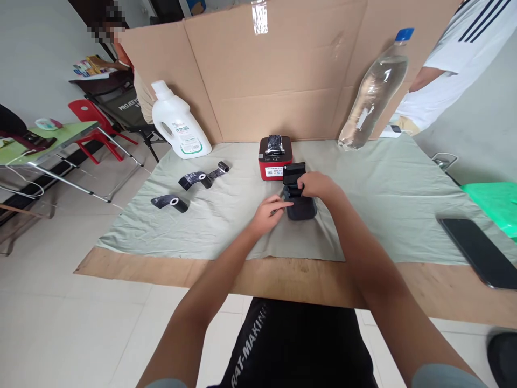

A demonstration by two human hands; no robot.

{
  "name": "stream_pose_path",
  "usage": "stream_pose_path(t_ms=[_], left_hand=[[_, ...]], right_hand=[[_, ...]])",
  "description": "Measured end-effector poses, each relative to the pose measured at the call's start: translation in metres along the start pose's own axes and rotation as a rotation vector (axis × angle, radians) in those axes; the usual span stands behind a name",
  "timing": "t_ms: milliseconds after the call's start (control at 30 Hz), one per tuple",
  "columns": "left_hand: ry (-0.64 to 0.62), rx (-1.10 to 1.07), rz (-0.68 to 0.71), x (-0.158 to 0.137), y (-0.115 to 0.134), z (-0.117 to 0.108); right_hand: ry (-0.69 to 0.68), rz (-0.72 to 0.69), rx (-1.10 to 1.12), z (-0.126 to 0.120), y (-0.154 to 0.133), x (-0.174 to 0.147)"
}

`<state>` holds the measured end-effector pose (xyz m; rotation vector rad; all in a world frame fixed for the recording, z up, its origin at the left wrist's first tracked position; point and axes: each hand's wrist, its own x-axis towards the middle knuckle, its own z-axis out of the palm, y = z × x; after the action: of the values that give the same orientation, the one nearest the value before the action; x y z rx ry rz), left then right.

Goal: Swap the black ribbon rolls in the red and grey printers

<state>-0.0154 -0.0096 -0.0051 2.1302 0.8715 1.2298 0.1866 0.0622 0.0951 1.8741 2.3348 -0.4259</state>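
A small black portable printer [302, 209] lies on the cloth near the middle of the table, its lid [294, 171] raised at the far end. My right hand [319, 185] reaches in from the right, fingers curled at the printer's opening by the raised lid; what lies under the fingertips is hidden. From the left, my left hand [269, 214] has fingers stretched out, one fingertip touching the printer's near body. Just behind stands a red and black label printer [276, 161] with a white sticker on its front and a dark shiny strip on top.
Partly unwound black rolls [179, 204] lie at left. A white jug [180, 121] and a tilted water bottle [375, 97] lean against the cardboard partition [278, 70]. A phone [480, 250] lies at the right front, near a green bag [493, 202]. Other people stand beyond the cardboard.
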Motion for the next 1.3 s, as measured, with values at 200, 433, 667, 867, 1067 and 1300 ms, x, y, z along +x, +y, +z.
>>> stream_pose_path(t_ms=[200, 433, 667, 867, 1067, 1300], left_hand=[[0.305, -0.183, -0.17, 0.006, 0.0, -0.002], [0.406, -0.458, -0.316, 0.008, 0.005, -0.011], [0.463, -0.555, -0.32, 0.01, 0.008, -0.02], [0.508, -0.481, -0.3, 0.009, 0.001, -0.021], [0.532, -0.451, -0.332, 0.01, -0.006, -0.022], [0.56, -0.433, -0.309, 0.01, -0.01, -0.024]], right_hand=[[0.221, -0.255, 0.188, -0.024, 0.005, -0.033], [0.189, -0.527, 0.486, -0.007, -0.027, -0.036], [0.039, -0.523, 0.793, 0.014, -0.036, -0.012], [0.196, -0.611, 0.881, 0.023, -0.041, -0.005], [0.162, -0.591, 0.927, 0.028, -0.045, -0.001], [0.232, -0.527, 1.023, 0.034, -0.051, 0.0]])
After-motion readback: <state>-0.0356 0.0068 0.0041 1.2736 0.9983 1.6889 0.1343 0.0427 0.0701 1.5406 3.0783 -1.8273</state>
